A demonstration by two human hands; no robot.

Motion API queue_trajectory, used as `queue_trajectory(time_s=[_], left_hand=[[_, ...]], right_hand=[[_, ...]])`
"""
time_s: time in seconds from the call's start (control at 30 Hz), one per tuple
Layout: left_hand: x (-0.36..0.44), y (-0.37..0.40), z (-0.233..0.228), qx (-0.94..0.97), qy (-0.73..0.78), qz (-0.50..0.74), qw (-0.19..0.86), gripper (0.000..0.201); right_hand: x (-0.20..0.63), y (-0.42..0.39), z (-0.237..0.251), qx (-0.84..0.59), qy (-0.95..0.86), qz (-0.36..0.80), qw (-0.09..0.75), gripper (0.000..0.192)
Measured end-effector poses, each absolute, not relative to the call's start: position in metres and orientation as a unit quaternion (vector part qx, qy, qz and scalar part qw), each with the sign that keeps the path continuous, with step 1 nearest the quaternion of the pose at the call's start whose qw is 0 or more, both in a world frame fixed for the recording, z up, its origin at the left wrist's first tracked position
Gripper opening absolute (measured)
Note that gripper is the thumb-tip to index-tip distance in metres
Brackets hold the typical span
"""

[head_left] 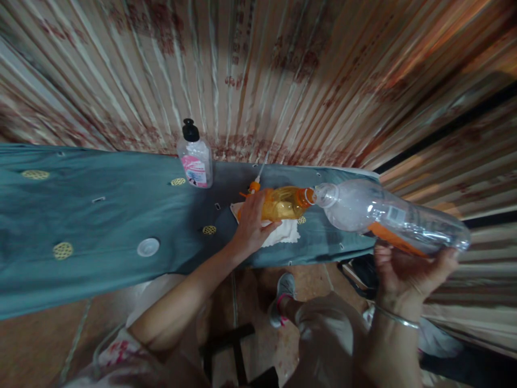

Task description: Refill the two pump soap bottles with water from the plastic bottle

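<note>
A person sits at a long worktop (100,215) draped in grey-green cloth, before a corrugated metal wall (283,64). The left hand (252,223) is curled around a small orange bottle (283,203) lying on its side on a white cloth (285,233). The right hand (407,269), wearing a thin bangle (396,318), cups a large clear plastic bottle (388,215) from below, tipped so its open mouth meets the orange bottle's neck. A pump bottle with a pink label (196,156) stands upright near the wall. A white lid (148,247) lies well apart to the left.
</note>
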State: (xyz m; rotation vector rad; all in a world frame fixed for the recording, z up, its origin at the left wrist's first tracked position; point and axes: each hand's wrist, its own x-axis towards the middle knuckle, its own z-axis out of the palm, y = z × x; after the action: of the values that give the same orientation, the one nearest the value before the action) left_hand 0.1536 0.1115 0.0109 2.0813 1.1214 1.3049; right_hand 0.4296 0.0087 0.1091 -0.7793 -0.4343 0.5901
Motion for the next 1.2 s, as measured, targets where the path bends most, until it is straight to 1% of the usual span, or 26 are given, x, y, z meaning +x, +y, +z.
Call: queue_trajectory(time_s=[0.3,0.43,0.6,0.77,0.93,1.2], left_hand=[[0.153,0.1115,0.0121,0.756,0.405,0.463,0.222,0.077],[0.1525,0.1117,0.0118,0.751,0.403,0.471,0.226,0.076],[0.152,0.1115,0.0127,0.755,0.395,0.47,0.229,0.076],[0.1532,0.1112,0.0133,0.752,0.407,0.468,0.223,0.076],[0.1532,0.1111,0.0129,0.753,0.406,0.467,0.226,0.077],[0.1532,0.1113,0.0126,0.75,0.405,0.469,0.23,0.075]], right_hand=[[0.4311,0.0089,0.1097,-0.385,-0.226,0.285,0.848,0.062],[0.4283,0.0087,0.1115,-0.395,-0.237,0.278,0.843,0.069],[0.4275,0.0085,0.1119,-0.387,-0.208,0.282,0.853,0.059],[0.4303,0.0079,0.1109,-0.38,-0.225,0.288,0.85,0.065],[0.4303,0.0082,0.1092,-0.375,-0.212,0.282,0.857,0.06],[0.4314,0.0082,0.1089,-0.382,-0.237,0.282,0.847,0.062]])
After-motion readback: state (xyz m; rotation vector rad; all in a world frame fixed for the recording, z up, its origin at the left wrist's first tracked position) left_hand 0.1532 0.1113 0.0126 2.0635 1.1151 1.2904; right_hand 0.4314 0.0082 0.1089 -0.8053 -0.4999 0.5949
